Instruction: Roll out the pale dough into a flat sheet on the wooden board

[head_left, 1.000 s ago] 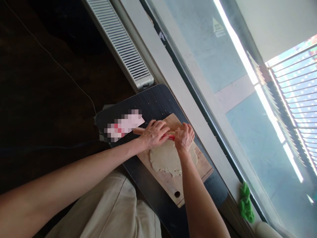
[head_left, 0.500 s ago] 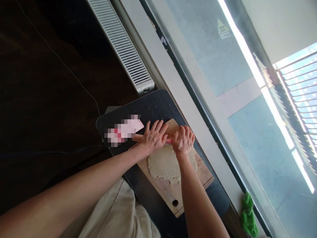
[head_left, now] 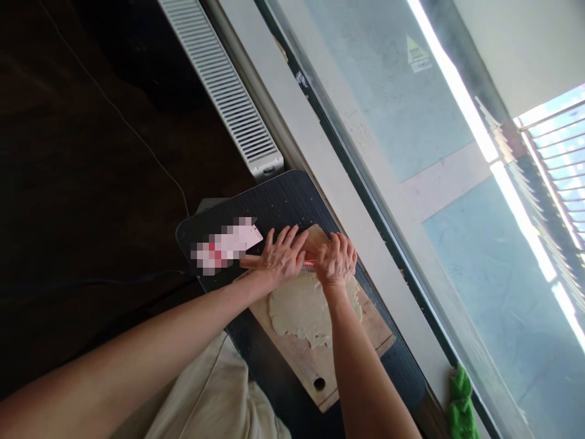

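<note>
A rolling pin (head_left: 249, 261) with a red marking between my hands lies across the far part of a rolled-out sheet of dough (head_left: 297, 311). The dough is pale, with a ragged near edge, and rests on a wooden cutting board (head_left: 292, 366) with a hole at its near end. My left hand (head_left: 280, 255) lies on the pin with its fingers stretched out and spread. Curled over the pin's right part, my right hand (head_left: 337, 259) grips it, hiding that end.
The board stands on a dark table (head_left: 283, 195). At its left lies a pink, partly pixelated phone-like object (head_left: 242, 238). A white radiator (head_left: 223, 79) sits beyond, a window sill (head_left: 329, 177) runs along the right, and a green cloth (head_left: 461, 402) lies at lower right.
The view has shifted slightly. Both hands remain on the rolling pin at the far part of the dough, with almost no visible movement against the board.
</note>
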Motion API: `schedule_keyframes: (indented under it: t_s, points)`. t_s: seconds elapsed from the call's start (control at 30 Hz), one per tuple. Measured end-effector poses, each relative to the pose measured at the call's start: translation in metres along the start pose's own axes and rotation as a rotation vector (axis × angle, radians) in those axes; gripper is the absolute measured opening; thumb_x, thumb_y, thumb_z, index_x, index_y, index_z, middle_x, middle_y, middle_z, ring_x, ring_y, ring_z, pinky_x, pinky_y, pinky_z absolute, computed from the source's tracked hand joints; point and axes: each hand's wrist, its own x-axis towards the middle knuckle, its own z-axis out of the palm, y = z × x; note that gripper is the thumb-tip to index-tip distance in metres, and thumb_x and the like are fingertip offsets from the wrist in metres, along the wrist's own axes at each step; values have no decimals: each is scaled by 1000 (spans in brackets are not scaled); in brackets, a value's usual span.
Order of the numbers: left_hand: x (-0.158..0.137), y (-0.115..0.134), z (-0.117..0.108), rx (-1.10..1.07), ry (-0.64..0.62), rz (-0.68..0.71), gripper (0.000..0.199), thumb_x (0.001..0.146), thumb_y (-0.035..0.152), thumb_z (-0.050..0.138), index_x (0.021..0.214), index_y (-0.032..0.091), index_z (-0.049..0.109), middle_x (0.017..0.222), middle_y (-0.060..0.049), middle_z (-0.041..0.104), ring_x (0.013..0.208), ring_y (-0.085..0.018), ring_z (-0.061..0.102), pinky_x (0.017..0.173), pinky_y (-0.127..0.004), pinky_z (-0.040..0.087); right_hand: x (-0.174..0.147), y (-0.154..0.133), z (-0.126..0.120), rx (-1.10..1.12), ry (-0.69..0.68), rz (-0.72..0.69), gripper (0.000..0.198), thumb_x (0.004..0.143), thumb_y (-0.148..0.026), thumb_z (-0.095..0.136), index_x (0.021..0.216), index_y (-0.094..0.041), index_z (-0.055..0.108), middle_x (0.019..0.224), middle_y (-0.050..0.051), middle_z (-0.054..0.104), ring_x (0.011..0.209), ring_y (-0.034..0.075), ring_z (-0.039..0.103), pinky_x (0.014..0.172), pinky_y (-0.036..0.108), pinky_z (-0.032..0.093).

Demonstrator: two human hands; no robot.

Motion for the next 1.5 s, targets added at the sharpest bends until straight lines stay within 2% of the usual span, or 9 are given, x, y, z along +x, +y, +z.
schedule_keyframes:
  t_s: [0.13,0.2,0.43,0.67,0.9,0.97,1.13,1.37,1.5]
  points:
    - [24,-9,-1,19,17,-23,51,90,30,38,139,19,41,146,-13,40,134,-29,35,110,-55,21,34,-6,7,13,14,42,40,87,-31,46,124,-16,52,125,11,56,120,27,44,103,44,31]
    - [28,-10,-1,30,27,-33,51,90,30,38,140,17,40,146,-14,40,135,-30,34,110,-55,21,40,-7,6,19,19,37,41,87,-30,46,125,-15,51,125,12,56,120,27,44,103,45,31]
    - [-5,2,2,26,-26,10,50,91,33,36,140,20,40,147,-12,39,135,-29,34,111,-55,20,-4,2,-1,6,20,13,37,86,-27,45,121,-18,55,126,9,56,118,25,46,105,43,29]
    - [33,-11,0,15,21,-67,52,91,31,37,141,18,39,147,-13,38,137,-30,32,111,-56,19,46,-7,11,-2,51,32,41,87,-31,46,125,-16,51,124,11,57,117,26,46,102,43,32]
    - [-2,4,2,-7,-34,-3,50,91,31,36,139,21,41,145,-12,42,135,-29,34,111,-55,20,-1,3,1,4,32,12,35,87,-25,44,118,-18,56,119,9,60,111,24,50,100,40,34]
    - [0,3,2,-6,-36,-5,50,91,31,36,139,21,41,145,-12,42,134,-29,35,110,-55,21,1,2,2,5,31,17,34,86,-25,43,117,-18,57,118,9,60,111,24,50,100,40,34]
    - [24,-6,-1,-10,-11,-25,51,91,30,36,140,19,39,146,-13,41,134,-29,35,110,-55,21,31,-5,6,1,47,56,36,86,-27,44,118,-17,56,114,9,62,110,26,50,97,39,35]
    - [-2,5,2,-11,-43,17,51,91,31,36,140,21,40,149,-12,38,136,-30,33,110,-56,20,-5,2,-2,7,17,31,34,86,-23,42,115,-20,59,117,8,61,112,23,50,100,40,33]
    - [20,-3,2,-11,-38,-22,53,90,31,36,142,21,37,150,-12,35,137,-29,31,110,-57,19,22,-1,7,4,40,42,39,86,-25,44,121,-17,55,122,10,58,118,26,47,101,42,33]
